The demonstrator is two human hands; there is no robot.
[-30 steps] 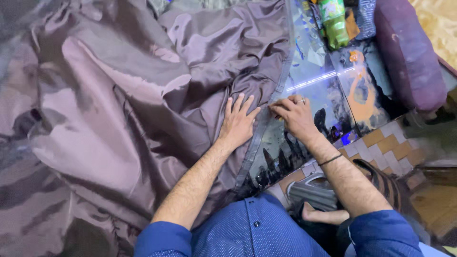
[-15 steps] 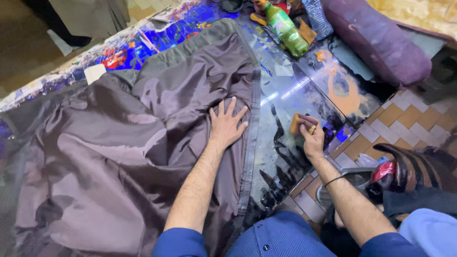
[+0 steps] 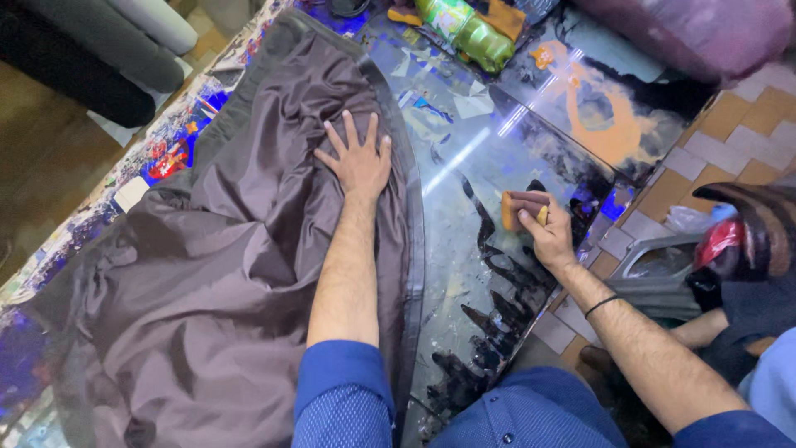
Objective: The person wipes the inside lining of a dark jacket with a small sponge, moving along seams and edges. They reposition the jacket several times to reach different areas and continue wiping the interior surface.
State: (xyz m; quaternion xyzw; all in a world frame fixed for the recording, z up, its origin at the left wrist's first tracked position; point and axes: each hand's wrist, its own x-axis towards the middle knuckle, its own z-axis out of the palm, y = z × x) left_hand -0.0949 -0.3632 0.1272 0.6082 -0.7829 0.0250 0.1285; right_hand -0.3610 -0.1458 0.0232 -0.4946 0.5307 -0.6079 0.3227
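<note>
A large sheet of shiny grey-purple fabric (image 3: 224, 249) lies crumpled over a glass-topped table (image 3: 489, 149) with colourful pictures under the glass. My left hand (image 3: 358, 159) rests flat on the fabric near its hemmed right edge, fingers spread. My right hand (image 3: 539, 226) is off the fabric to the right, on the bare glass, closed around a small orange block (image 3: 507, 211) with a yellow bit showing between the fingers.
A green plastic bottle (image 3: 464, 31) and orange items lie at the table's far end. A purple cushion (image 3: 705, 33) sits at the top right. Tiled floor (image 3: 730, 133) and dark footwear (image 3: 746, 241) are at the right. Another person's legs (image 3: 99, 50) show top left.
My right hand has left the fabric edge, moved right and taken hold of the orange block. My left hand stays pressed on the fabric. The camera view has shifted and tilted.
</note>
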